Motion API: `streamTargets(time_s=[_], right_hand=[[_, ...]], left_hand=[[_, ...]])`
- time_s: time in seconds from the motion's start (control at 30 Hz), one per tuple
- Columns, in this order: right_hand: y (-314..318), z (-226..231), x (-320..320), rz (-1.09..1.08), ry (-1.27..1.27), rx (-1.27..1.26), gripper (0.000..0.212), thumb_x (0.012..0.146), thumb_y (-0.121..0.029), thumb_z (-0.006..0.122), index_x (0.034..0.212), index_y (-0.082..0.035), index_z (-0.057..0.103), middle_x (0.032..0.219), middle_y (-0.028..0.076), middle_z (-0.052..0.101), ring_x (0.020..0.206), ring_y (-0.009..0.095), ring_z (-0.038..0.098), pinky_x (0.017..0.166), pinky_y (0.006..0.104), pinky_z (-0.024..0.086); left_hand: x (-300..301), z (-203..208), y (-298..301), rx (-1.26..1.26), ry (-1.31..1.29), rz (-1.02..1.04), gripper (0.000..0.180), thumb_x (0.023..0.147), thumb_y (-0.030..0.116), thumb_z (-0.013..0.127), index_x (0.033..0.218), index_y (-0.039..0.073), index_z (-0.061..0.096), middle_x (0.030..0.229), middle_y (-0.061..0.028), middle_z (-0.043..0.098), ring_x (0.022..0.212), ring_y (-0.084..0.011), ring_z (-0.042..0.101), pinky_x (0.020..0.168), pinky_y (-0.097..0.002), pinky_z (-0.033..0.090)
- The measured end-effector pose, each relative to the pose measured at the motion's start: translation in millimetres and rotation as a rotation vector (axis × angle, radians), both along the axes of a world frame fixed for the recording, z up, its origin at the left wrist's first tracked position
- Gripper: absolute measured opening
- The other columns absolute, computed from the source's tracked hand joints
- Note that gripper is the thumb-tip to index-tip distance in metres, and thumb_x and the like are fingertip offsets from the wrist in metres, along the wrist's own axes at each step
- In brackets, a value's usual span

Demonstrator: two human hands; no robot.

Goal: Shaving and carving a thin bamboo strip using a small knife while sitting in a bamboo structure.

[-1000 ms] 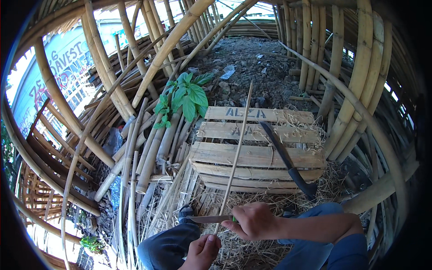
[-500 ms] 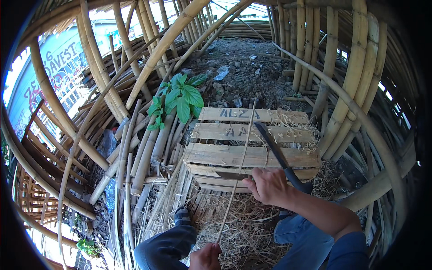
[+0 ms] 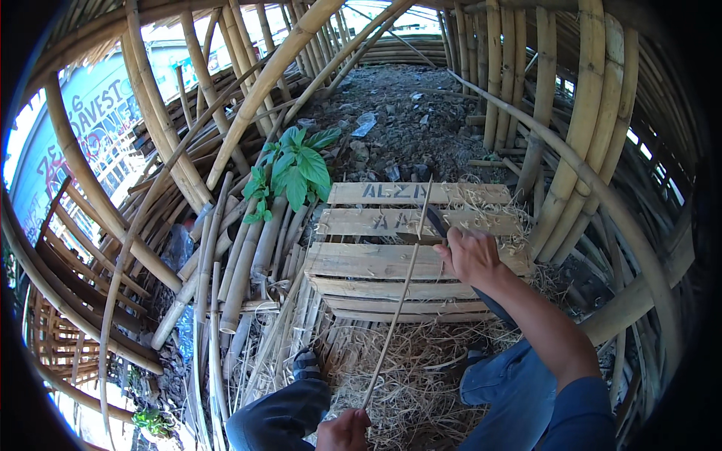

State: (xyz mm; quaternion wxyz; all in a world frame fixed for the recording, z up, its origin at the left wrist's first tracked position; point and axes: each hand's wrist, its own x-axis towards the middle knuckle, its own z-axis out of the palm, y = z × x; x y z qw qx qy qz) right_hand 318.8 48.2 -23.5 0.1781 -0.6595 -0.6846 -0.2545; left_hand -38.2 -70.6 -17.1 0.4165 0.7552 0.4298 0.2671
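Thin bamboo strip slants from the person's left hand up over the slatted crate; left grip curled fully round its lower end. Right hand has its grip wrapped about the knife, blade crossing the strip's upper part. Strip looks light, springy, likely splintery along its edges; best held low, clear of the blade.

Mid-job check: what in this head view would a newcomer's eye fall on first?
Probably the slatted wooden crate near the centre, with a long, thin, pale strip slanting over it from the left hand. The right hand, above the crate, holds a knife across that strip. Next, likely the bright green leafy plant left of the crate's far end.
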Motion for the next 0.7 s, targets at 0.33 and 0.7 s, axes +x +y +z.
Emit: streamTargets(time_s=[0.33,0.7], right_hand=[[-2,11,-3,-0.201,0.223,-0.012,0.043,0.092,-0.039,0.040,0.073,-0.003,0.052,0.048,0.012,0.053,0.043,0.029,0.056,0.042,0.0411,0.043],[-10,12,86,-0.679,0.258,0.017,0.049,0.094,-0.041,0.032,0.077,-0.002,0.056,0.057,0.017,0.058,0.053,0.034,0.059,0.050,0.0433,0.046]], left_hand=[[-1,-7,3,-0.087,-0.066,0.020,0.026,0.093,0.018,0.044,0.076,0.000,0.053,0.055,-0.0187,0.048,0.049,-0.0301,0.048,0.049,-0.0384,0.037],[-4,-11,-7,-0.086,-0.113,-0.059,0.025,0.093,0.016,0.042,0.077,0.000,0.051,0.058,-0.0175,0.048,0.052,-0.0295,0.049,0.050,-0.0363,0.039]])
